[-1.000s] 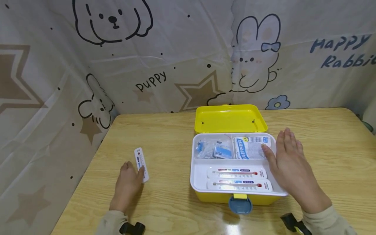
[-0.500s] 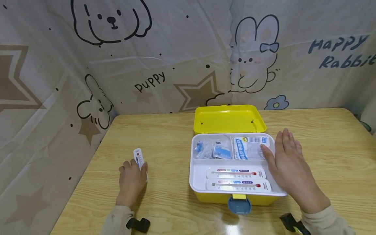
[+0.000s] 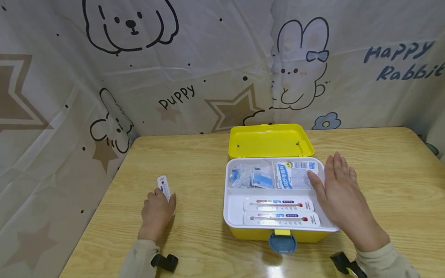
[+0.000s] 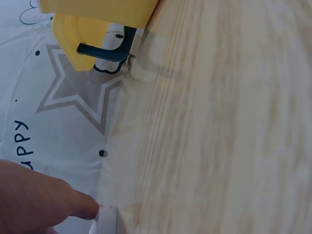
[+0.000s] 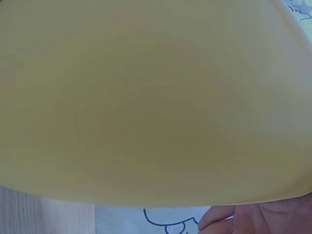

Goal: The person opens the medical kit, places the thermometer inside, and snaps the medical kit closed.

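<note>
On the left of the table, my left hand grips a white thermometer card between thumb and fingers. Its far end sticks out past the fingers; the rest is covered. In the left wrist view, the thumb touches the edge of the white card. My right hand, fingers straight, rests against the right side of a yellow medicine box, thumb over its rim. Two more thermometer cards, one upper and one lower, lie side by side in the box's white tray.
The yellow lid stands open at the back, and a blue-grey latch hangs in front. The tray's rear compartments hold clear bagged items and a gauze packet. A printed cloth hangs behind the wooden table.
My left hand has moved forward and slightly right over the thermometer card, and its fingers have closed around it. The right hand stays at the box.
</note>
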`<state>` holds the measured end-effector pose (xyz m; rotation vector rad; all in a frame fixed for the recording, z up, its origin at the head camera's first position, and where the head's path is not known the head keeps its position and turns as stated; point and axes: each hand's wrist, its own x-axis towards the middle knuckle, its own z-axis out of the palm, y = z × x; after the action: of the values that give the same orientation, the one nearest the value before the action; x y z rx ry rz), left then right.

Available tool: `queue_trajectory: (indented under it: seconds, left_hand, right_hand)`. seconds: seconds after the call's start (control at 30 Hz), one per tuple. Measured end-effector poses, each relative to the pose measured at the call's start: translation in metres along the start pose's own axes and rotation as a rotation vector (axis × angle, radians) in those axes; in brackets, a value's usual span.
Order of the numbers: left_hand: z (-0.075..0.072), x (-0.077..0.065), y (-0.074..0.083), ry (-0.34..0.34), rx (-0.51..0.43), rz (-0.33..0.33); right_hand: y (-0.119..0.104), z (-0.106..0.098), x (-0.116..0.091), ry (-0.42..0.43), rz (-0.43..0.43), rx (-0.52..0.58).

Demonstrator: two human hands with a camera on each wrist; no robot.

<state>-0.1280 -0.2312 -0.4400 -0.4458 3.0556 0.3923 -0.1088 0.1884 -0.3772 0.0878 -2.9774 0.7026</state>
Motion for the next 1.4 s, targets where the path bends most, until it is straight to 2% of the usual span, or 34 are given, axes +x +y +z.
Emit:
queue_trajectory:
  seconds: [0.33, 0.43, 0.73, 0.87, 1.1, 1.3, 1.4]
  left_hand:
    - [0.001, -0.001, 0.001, 0.078, -0.048, 0.065]
    - [0.000, -0.001, 0.001, 0.077, -0.058, 0.083]
    - [-0.010, -0.004, 0.007, 0.026, -0.149, 0.207]
    - [-0.010, -0.006, 0.008, 0.027, -0.135, 0.223]
    - [-0.007, -0.007, 0.009, 0.042, -0.044, 0.212]
    - [-0.003, -0.007, 0.008, 0.108, -0.028, 0.239]
    - [-0.002, -0.007, 0.008, 0.120, -0.036, 0.248]
  right_hand:
    - [0.002, 0.001, 0.000, -0.001, 0.004, 0.019]
    - [0.002, 0.001, 0.000, -0.002, 0.007, 0.028]
    - [0.002, 0.000, 0.000, -0.007, 0.008, 0.047]
    - [0.002, 0.000, 0.000, -0.004, 0.007, 0.052]
    - [0.001, 0.001, 0.000, -0.009, 0.006, 0.052]
    - [0.001, 0.001, 0.000, -0.008, 0.003, 0.053]
    - [0.001, 0.001, 0.000, -0.007, 0.004, 0.055]
